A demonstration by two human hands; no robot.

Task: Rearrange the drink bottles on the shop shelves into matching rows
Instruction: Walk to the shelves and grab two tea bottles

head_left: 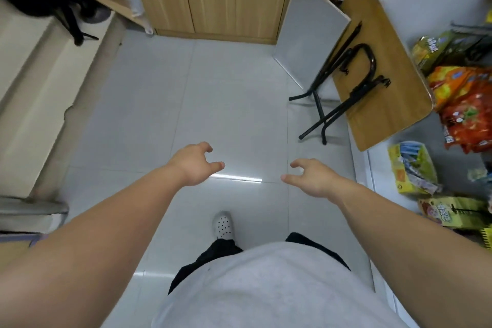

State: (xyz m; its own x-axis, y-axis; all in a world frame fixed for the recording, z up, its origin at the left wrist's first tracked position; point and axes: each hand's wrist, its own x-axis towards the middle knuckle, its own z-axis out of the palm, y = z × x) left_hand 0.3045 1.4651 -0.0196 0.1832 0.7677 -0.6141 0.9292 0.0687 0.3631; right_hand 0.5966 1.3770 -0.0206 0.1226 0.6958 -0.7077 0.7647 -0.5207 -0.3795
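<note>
**Both grips empty, no bottles in sight**

The left grip point(195, 165) and the right grip point(311, 177) hang over the tiled floor point(149, 104), fingers loosely curled, released and holding nothing. Below and between them shows one white shoe point(223, 225). Beyond the right grip lean two tables: a grey folded table point(311, 29) and a wood-topped folded table point(383, 61) with black legs. Further to the right of that grip lie snack packets point(468, 125), at least five, with more cut off by the frame edge.

No drink bottles can be counted; they and their shelves are out of view. Judging from the task alone, full bottles would likely be weighty, smooth and perhaps slippery. Whether they are plastic or glass cannot be told. A hold around the body, under the shoulder, should serve best.
</note>
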